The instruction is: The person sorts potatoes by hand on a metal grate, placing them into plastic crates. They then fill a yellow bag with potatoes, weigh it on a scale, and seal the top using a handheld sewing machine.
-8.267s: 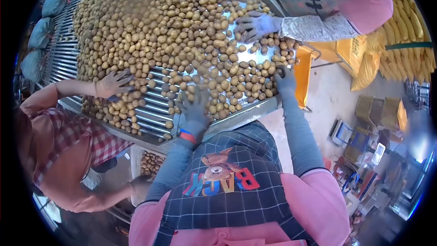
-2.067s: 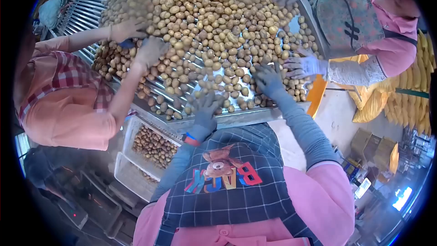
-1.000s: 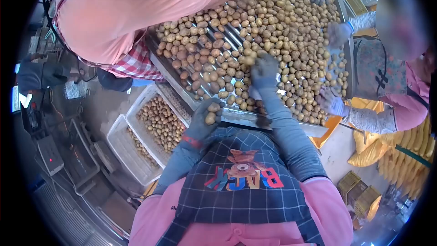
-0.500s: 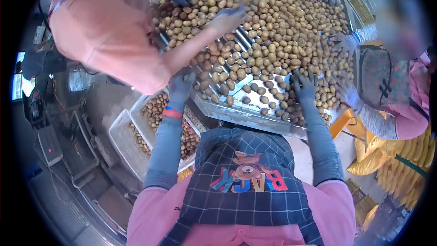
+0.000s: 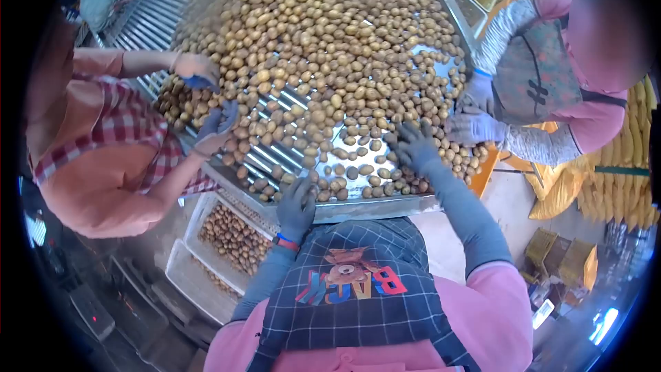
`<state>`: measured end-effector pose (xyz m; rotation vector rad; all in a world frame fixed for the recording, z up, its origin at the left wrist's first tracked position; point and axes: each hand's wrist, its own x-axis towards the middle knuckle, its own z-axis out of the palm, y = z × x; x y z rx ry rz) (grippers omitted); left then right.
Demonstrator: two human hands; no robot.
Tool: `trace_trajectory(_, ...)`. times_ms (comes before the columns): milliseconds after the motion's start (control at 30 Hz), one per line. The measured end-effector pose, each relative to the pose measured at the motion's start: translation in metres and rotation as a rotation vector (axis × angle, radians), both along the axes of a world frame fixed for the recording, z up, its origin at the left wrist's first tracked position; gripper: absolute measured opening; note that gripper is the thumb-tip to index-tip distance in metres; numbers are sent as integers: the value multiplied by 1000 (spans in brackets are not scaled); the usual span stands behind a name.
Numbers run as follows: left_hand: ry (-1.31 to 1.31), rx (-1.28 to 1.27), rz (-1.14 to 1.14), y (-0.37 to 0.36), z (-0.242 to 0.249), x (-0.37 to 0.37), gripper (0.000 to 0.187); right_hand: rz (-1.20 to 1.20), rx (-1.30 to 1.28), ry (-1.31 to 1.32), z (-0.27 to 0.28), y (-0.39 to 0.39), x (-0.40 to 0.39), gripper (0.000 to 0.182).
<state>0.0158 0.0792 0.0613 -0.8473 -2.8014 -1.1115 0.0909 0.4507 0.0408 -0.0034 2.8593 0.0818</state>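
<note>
Co-worker on the left: a person in an orange top with a checked apron leans over the table's left edge; one gloved hand lies on the potatoes, the other is just below it at the rim.
White crates: two stand on the floor beside the table, below its left corner; the nearer one is full of potatoes.
Left hand: in a grey glove with a red and blue band at the wrist, it rests flat at the near rim of the table, fingers spread and slack, gripping nothing, with potatoes touching its fingertips.
Potatoes: a thick layer of small brown potatoes covers the sorting table; it thins near the front, where bare metal rollers show.
Right hand: grey-gloved, fingers splayed and uncurled, it lies palm down on loose potatoes near the front right corner, holding none.
Co-worker on the right: a person in pink with lace sleeves keeps two pale gloved hands on the potatoes, just beside the right hand.
Yellow sacks: stacked at the far right.
</note>
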Motion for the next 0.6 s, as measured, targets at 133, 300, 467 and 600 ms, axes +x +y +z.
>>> trace_trajectory(133, -7, 22, 67, 0, -4, 10, 31, -334, -338, 816, 2, 37, -98, 18)
trace_trajectory(300, 104, 15, 24, 10, -2, 11, 30, -621, -440, 274, 11, -12, -242, 58)
trace_trajectory(467, 104, -8, 31, 6, -16, 17, 31, -426, -276, 177, 24, -81, -182, 41)
trace_trajectory(600, 176, 34, 11, 11, -23, 13, 29, -122, -292, 316, -5, -86, -62, 32)
